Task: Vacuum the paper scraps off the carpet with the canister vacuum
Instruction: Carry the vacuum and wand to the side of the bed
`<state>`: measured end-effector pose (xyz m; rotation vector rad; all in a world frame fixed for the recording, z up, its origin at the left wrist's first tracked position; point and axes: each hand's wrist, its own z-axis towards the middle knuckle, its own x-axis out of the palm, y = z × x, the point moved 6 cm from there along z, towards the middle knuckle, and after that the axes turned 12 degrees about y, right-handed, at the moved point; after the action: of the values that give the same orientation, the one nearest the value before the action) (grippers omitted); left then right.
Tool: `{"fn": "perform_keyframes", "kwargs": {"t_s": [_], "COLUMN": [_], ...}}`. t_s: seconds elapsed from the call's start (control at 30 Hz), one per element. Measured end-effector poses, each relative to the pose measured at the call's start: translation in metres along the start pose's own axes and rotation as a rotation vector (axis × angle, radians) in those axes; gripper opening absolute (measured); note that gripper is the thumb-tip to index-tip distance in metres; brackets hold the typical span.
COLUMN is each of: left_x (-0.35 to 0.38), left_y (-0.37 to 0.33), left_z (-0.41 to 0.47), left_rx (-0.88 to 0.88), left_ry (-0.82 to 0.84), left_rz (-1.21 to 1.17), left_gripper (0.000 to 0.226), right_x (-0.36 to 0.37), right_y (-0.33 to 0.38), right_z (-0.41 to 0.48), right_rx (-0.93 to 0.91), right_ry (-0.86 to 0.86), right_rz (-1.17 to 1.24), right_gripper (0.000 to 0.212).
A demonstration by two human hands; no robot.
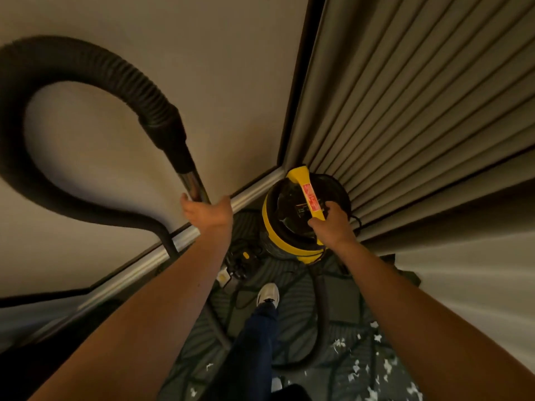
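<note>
A yellow and black canister vacuum [285, 227] stands on the dark patterned carpet [341, 308] in the corner of the room. My right hand [333, 227] grips its yellow top handle [308, 195]. Around the metal wand [193, 185] curls my left hand [207, 211], just below the black cuff. From that cuff the ribbed black hose [58, 62] loops up and to the left. White paper scraps [376, 369] lie scattered on the carpet at the lower right.
A beige wall with a pale baseboard [179, 241] runs on the left. Pleated grey curtains [405, 111] hang on the right. A tangle of black cord with a plug [241, 260] lies left of the canister. My shoe [267, 295] and dark trouser leg stand behind it.
</note>
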<state>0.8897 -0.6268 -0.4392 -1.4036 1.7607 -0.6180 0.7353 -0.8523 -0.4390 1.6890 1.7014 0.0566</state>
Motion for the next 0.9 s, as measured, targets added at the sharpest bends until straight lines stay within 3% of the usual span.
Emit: {"fn": "perform_keyframes", "kwargs": {"t_s": [0.13,0.27,0.6,0.77,0.9], "left_x": [0.010,0.012,0.021,0.037,0.053], "left_y": [0.012,0.020,0.016,0.021,0.017], "left_z": [0.019,0.033,0.049,0.044,0.047], "left_rx": [0.038,0.112,0.191,0.171,0.152], "left_ry": [-0.028,-0.020,0.039,0.101,0.203], "left_rz": [-0.124,-0.068,-0.017,0.020,0.084], "left_gripper": [0.066,0.010,0.021,0.025,0.032], "right_x": [0.007,0.017,0.022,0.028,0.026], "right_y": [-0.003,-0.009,-0.005,-0.009,-0.015], "right_z": [0.032,0.055,0.070,0.070,0.086], "right_rx": [0.033,0.075,0.072,0.068,0.091], "right_ry": [0.037,0.035,-0.227,-0.230,-0.111], "right_rz": [0.011,-0.005,-0.199,-0.173,-0.078], "right_gripper": [0.076,0.068,0.047,0.058,0.059]}}
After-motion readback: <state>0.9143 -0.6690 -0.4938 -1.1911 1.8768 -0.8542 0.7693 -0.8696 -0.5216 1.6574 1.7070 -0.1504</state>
